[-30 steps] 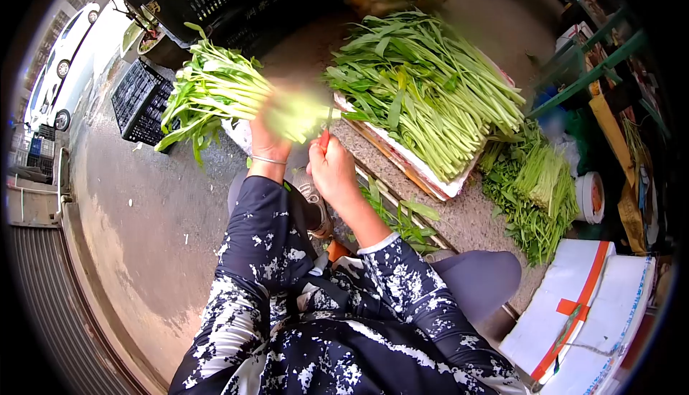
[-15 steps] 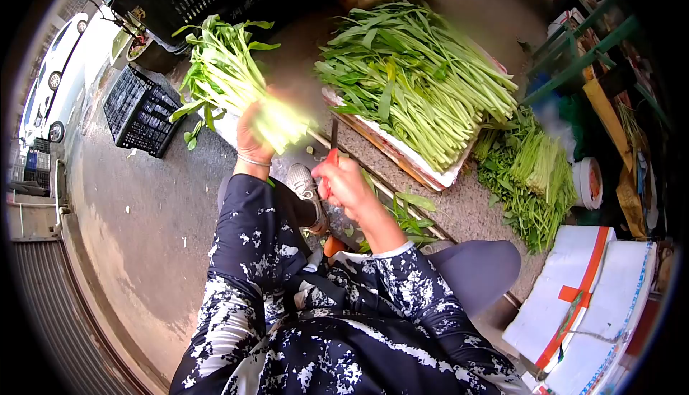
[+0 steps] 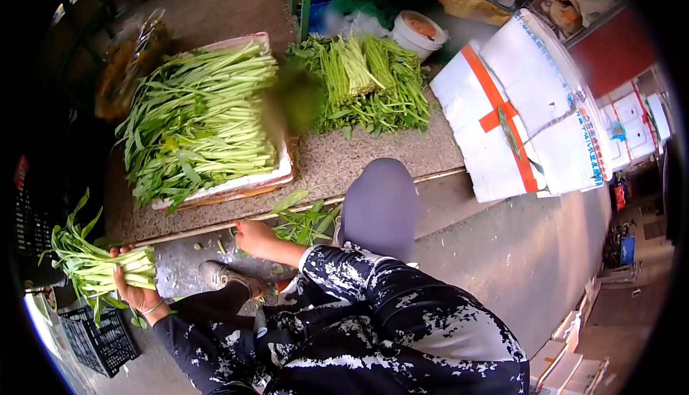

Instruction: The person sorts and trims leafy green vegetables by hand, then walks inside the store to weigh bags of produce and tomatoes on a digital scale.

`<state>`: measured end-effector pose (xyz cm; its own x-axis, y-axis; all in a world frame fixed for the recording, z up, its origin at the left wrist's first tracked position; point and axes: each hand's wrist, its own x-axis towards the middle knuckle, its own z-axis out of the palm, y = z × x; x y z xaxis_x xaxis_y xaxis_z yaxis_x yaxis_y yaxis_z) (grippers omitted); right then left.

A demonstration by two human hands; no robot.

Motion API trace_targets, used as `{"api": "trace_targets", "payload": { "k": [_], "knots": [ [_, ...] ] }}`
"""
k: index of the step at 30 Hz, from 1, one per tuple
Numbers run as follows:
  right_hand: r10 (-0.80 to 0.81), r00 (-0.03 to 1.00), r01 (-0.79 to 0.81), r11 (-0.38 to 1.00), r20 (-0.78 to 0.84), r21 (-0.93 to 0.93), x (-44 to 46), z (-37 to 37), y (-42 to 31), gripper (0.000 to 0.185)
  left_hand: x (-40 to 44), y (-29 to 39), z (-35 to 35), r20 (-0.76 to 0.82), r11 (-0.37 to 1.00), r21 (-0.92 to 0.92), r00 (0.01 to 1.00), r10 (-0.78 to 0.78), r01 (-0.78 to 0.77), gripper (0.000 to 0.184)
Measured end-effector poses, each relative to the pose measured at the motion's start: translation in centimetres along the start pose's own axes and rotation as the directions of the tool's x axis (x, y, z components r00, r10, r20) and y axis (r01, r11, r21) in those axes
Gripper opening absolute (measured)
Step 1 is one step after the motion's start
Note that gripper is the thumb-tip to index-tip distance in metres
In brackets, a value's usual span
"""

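Observation:
My left hand (image 3: 136,289) is wrapped round a bunch of water spinach (image 3: 97,266), its leaves pointing left and its cut stem ends to the right. My right hand (image 3: 257,240) is closed on a small red-handled knife (image 3: 236,228); only a bit of red shows and the blade cannot be made out now. Above my hands, a large pile of water spinach (image 3: 208,115) lies in a white foam tray (image 3: 276,174) on the stone ledge. Loose leaves (image 3: 305,224) lie on the floor just right of my right hand.
More bundled greens (image 3: 373,82) lie on the ledge (image 3: 359,154), near a white bucket (image 3: 418,34). White foam boxes (image 3: 495,115) with red tape stand at the right. A black crate (image 3: 98,339) is at lower left. A dark blur crosses the tray's right side.
The view has swung to the right, so the tray and both hands now appear further left. My left hand still grips the bunch; the knife blade no longer shows clearly.

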<state>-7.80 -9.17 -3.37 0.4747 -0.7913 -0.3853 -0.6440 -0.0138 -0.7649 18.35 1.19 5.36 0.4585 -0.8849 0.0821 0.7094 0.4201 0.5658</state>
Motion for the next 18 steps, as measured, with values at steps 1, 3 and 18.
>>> {"api": "trace_targets", "payload": {
  "k": [1, 3, 18],
  "knots": [
    [0.064, 0.997, -0.061, 0.996, -0.047, 0.062, 0.2, -2.2, 0.5, 0.021, 0.0, -0.2, 0.5, 0.008, 1.0, -0.001, 1.0, -0.016, 0.016, 0.031],
    [0.111, 0.978, -0.102, 0.993, -0.179, 0.061, 0.9, -5.4, 1.8, 0.025, 0.3, -0.7, 0.8, -0.024, 1.0, 0.011, 1.0, 0.008, -0.007, 0.031],
    [0.458, 0.807, -0.52, 0.85, -0.372, -0.082, 5.6, -15.5, 9.6, 0.069, 1.9, -5.2, 5.3, -0.032, 0.999, 0.048, 0.999, 0.025, -0.023, 0.031]
  ]
}}
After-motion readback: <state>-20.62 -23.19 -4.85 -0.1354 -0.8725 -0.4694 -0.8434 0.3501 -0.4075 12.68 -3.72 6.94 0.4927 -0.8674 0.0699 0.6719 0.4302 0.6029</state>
